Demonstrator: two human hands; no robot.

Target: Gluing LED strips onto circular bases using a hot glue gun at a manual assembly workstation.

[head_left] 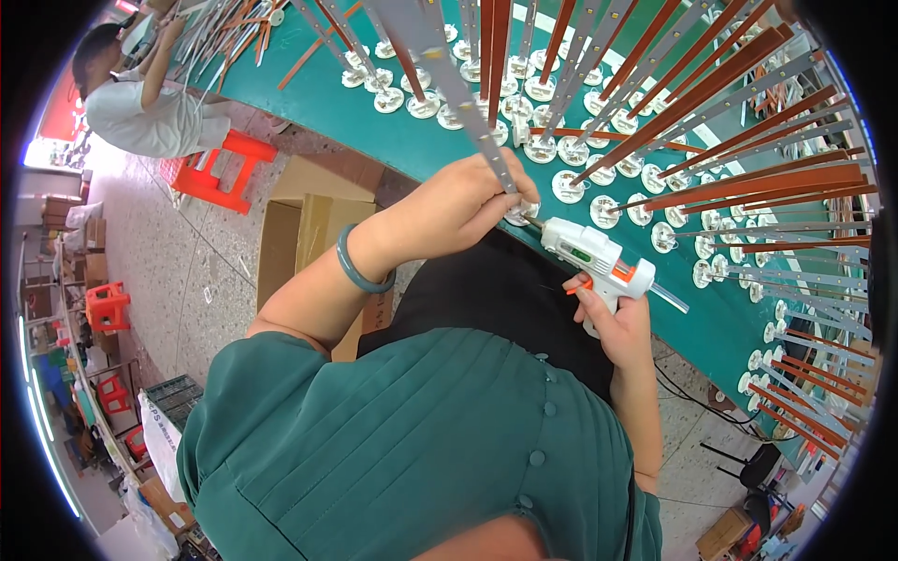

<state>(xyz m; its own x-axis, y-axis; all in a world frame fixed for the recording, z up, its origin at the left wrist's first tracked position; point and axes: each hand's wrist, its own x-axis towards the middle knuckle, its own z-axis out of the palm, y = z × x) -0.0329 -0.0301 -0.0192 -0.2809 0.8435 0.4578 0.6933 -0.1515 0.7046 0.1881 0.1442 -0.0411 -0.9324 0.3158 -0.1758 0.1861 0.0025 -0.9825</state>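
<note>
My left hand [454, 210] is closed on a long grey LED strip [460, 93], pinching it near its lower end. Just under those fingers, partly hidden, sits a round white base [522, 215] at the table's near edge. My right hand [617, 325] grips a white hot glue gun [582, 243] by its handle, with a finger at the orange trigger. The gun's nozzle points left and reaches that base beside my left fingers; whether it touches cannot be made out. A clear glue stick [670, 298] protrudes from the gun's back.
Across the green table [327, 93] stand several round white bases [568, 185] bearing upright grey or brown strips [692, 122]. Loose strips [220, 42] lie at the far left, near another person [140, 103]. A red stool [220, 173] and an open cardboard box [318, 210] are left of me.
</note>
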